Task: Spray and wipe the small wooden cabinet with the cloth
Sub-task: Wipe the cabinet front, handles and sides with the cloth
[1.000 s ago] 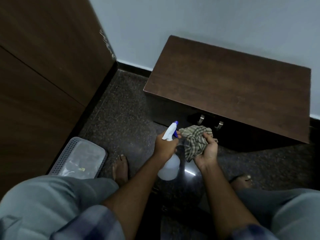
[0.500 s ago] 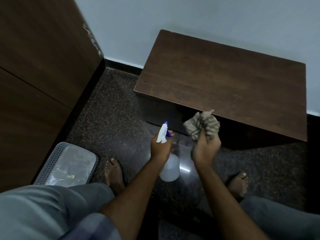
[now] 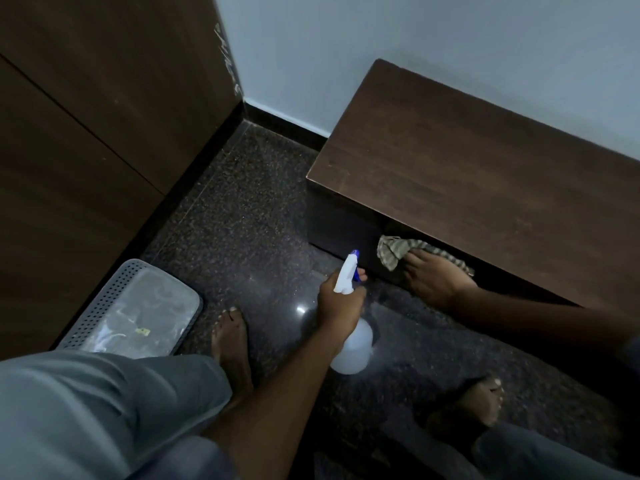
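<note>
While the left hand (image 3: 341,303) keeps its fingers wrapped round the neck of a white translucent plastic spray bottle with a blue nozzle (image 3: 349,306), the nozzle tip points up and forward toward the low dark-brown wooden cabinet (image 3: 485,168). One finger lies at the trigger. Bottle body hangs below the fist, above the speckled dark stone floor (image 3: 242,220); judged held ready for spraying, not parked.

Right hand (image 3: 436,278) lies flat, fingers spread and pressing a crumpled checked green-and-beige cloth (image 3: 394,252) against the cabinet's shadowed front face, just under the overhanging top edge. Cloth is pinned between fingertips and wood, its loose end sticking out to the left of the hand. Flat palm suits a wiping stroke along the front, by my reading.

Cabinet stands against the pale wall (image 3: 415,46), to the right of both hands; its top shows bare grain. Bottle and cloth are near each other, not touching. A grey perforated plastic basket (image 3: 104,306) sits on the floor at left, beside the tall wooden wardrobe (image 3: 86,133).
</note>
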